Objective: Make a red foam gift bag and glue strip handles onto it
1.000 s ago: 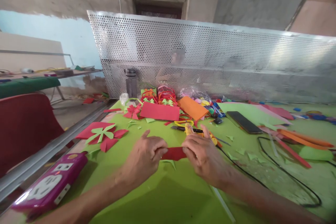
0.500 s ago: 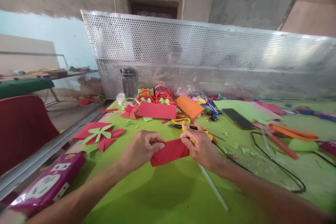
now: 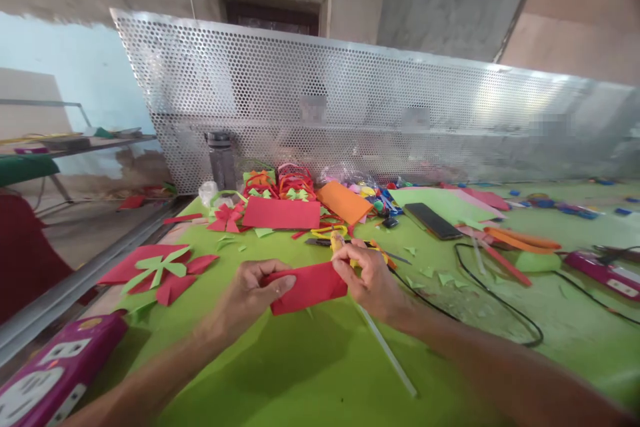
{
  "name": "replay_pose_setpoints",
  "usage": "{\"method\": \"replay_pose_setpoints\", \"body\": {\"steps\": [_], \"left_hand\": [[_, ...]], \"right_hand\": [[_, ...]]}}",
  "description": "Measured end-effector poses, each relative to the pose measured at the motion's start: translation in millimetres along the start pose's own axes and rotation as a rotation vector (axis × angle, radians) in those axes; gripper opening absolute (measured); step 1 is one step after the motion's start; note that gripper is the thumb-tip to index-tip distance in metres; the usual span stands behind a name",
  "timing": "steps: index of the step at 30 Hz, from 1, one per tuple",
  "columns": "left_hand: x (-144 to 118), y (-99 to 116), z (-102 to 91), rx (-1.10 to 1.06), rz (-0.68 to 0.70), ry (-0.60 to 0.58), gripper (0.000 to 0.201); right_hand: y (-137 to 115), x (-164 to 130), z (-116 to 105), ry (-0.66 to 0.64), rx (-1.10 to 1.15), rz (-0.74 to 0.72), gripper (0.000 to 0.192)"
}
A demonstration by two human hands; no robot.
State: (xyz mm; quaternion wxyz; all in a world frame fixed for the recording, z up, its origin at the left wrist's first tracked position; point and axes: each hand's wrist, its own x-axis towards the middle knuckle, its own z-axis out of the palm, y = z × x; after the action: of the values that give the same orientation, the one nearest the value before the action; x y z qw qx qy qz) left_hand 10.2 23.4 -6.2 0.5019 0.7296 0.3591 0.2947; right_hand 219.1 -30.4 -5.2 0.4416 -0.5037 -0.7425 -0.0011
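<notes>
Between my two hands a small red craft sheet (image 3: 311, 288), paper or felt, is held up and tilted over the green table. My left hand (image 3: 260, 288) pinches its left end, thumb in front and fingers behind. At the right corner, my right hand (image 3: 367, 277) grips it between thumb and fingertips. Just behind my right hand lies a yellow tool (image 3: 338, 243) that looks like a glue gun, partly hidden. A clear glue stick (image 3: 387, 350) lies below my right hand. Near it, behind the hands, is a black-handled cutter (image 3: 320, 241).
To the left are a green cut-out flower (image 3: 159, 265) on red pieces and a purple power strip (image 3: 60, 363). Farther back stand a bottle (image 3: 221, 160) and small red baskets (image 3: 295, 183). A phone (image 3: 433, 220) and a black cord (image 3: 493, 300) lie right. A perforated metal panel (image 3: 350, 93) closes the back.
The view has turned slightly right, so everything appears shifted left. My left thumb now lies farther across the front of the red craft sheet. Both hands keep hold of it.
</notes>
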Motion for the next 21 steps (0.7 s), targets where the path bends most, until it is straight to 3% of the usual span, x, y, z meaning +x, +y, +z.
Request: {"method": "replay_pose_setpoints", "body": {"steps": [8,14,16,18,21], "left_hand": [[-1.5,-1.6,1.4,-0.396,-0.153,0.046,0.019],[-1.6,0.7,0.2,-0.201,-0.197,-0.045,0.025],[-2.1,0.8,-0.1,-0.277,-0.276,-0.058,0.033],[-2.2,0.8,-0.1,-0.499,-0.378,-0.110,0.046],[-2.7,0.8,3.3,-0.803,-0.454,-0.343,0.061]], "right_hand": [[-6.2,-2.9,-3.1,-0.051,0.006,-0.030,0.015],[-5.2,-1.3,-2.3,-0.035,0.043,0.003,0.014],[-2.0,0.3,-2.1,-0.002,0.098,0.026,0.013],[-0.1,1.5,-3.0,0.009,0.158,0.045,0.011],[-1.9,1.4,-5.6,-0.020,0.209,0.026,0.009]]}}
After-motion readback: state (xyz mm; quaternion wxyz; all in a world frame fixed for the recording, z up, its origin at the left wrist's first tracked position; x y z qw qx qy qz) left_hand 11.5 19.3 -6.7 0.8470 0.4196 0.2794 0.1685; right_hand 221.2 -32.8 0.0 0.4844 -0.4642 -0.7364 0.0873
